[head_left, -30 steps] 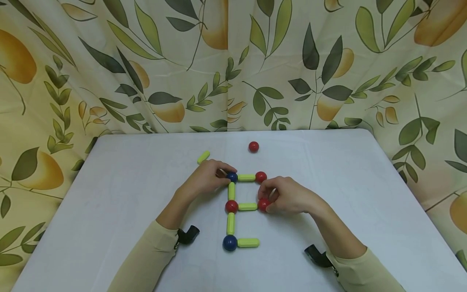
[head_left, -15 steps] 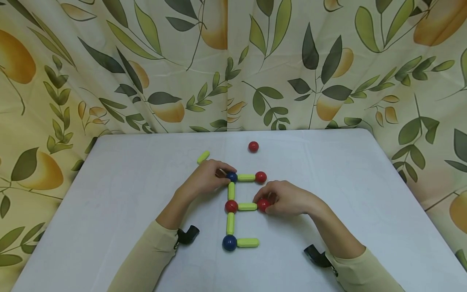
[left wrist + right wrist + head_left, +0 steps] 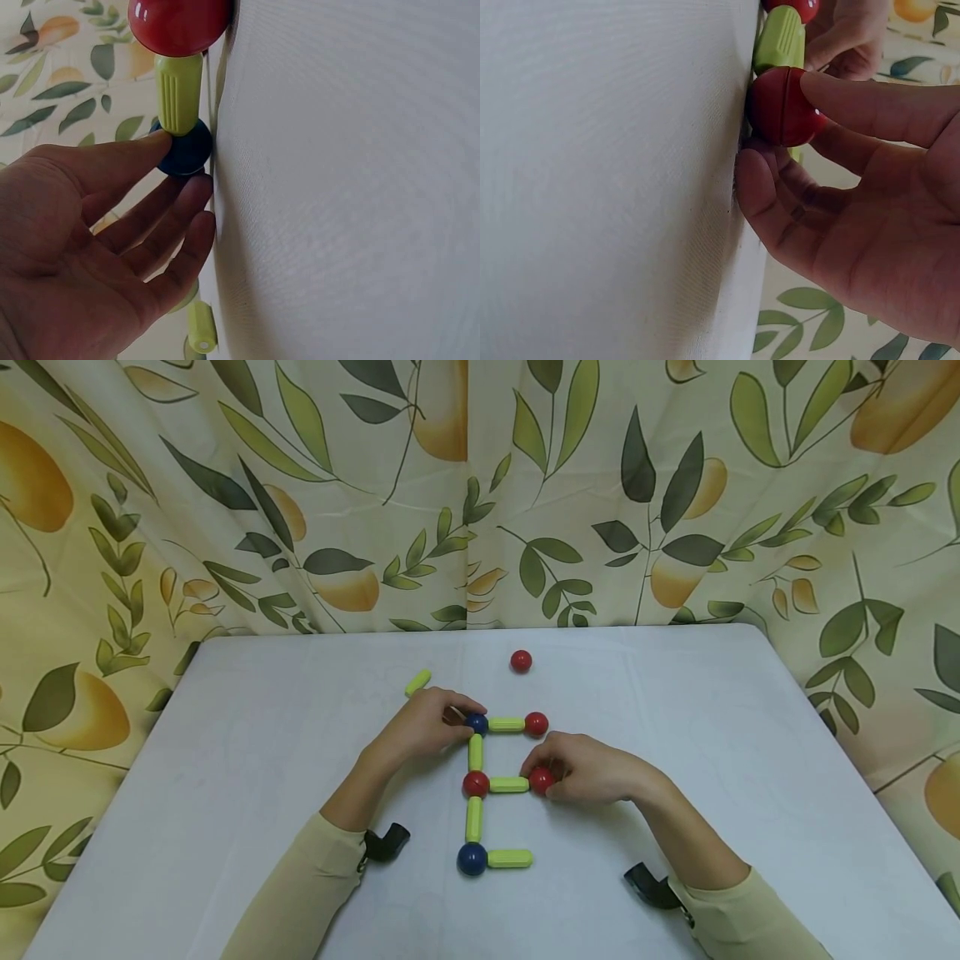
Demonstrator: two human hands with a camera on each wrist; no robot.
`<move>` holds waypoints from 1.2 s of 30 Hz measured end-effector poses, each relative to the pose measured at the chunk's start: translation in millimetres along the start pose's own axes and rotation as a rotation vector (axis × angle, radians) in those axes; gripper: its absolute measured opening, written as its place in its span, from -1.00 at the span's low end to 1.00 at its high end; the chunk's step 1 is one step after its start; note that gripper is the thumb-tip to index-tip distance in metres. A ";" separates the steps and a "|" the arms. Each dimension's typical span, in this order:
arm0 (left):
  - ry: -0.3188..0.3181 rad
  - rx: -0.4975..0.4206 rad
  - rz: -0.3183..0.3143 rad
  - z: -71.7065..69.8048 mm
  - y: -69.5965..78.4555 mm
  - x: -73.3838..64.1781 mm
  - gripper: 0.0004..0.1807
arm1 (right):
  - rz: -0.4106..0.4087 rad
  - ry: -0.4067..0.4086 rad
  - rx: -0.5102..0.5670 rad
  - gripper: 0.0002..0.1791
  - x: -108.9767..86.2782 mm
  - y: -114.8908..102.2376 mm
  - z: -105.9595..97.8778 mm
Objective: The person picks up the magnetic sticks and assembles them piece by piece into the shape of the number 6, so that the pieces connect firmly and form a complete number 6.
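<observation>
A figure of balls and yellow-green rods lies on the white table. My left hand (image 3: 429,724) pinches the far blue ball (image 3: 187,152) between thumb and fingers. From it one rod (image 3: 507,724) runs right to a red ball (image 3: 536,724), another (image 3: 476,752) nearer to the middle red ball (image 3: 476,784). My right hand (image 3: 596,768) pinches a red ball (image 3: 781,107) at the right end of the middle rod (image 3: 509,785). A near blue ball (image 3: 472,859) joins the lower upright rod (image 3: 474,820) and a rod (image 3: 510,858) whose right end is bare.
A loose red ball (image 3: 521,662) lies near the table's far edge. Behind my left hand is a loose yellow-green rod (image 3: 417,682). The white table (image 3: 262,735) ends at a curtain (image 3: 360,527) printed with fruit and leaves.
My right hand's fingers have come down and slightly nearer, closing round the red ball, which stays in place. The left hand and the figure have not visibly moved.
</observation>
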State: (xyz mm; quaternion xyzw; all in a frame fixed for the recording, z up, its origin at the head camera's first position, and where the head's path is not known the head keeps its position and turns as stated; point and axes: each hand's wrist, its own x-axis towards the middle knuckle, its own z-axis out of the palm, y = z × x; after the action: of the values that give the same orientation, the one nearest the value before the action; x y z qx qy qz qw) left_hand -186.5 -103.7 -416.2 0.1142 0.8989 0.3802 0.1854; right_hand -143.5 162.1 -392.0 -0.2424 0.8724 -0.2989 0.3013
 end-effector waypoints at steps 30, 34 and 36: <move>0.002 -0.003 0.011 -0.5 -0.2 -0.2 -0.64 | 0.003 -0.006 -0.026 -0.65 -1.9 -4.5 1.3; 0.003 -0.006 0.011 -0.4 -0.1 -0.6 -0.64 | 0.008 -0.012 -0.013 -0.67 -1.4 -2.9 1.9; 0.001 -0.005 0.015 -0.3 -0.3 -0.4 -0.64 | 0.011 -0.014 -0.004 -0.67 -1.4 -2.1 2.0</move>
State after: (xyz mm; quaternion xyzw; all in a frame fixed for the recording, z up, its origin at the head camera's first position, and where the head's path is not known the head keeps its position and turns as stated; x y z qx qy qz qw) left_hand -186.3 -104.3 -416.1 0.1204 0.8971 0.3841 0.1823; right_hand -140.7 160.7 -391.3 -0.2402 0.8723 -0.2938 0.3085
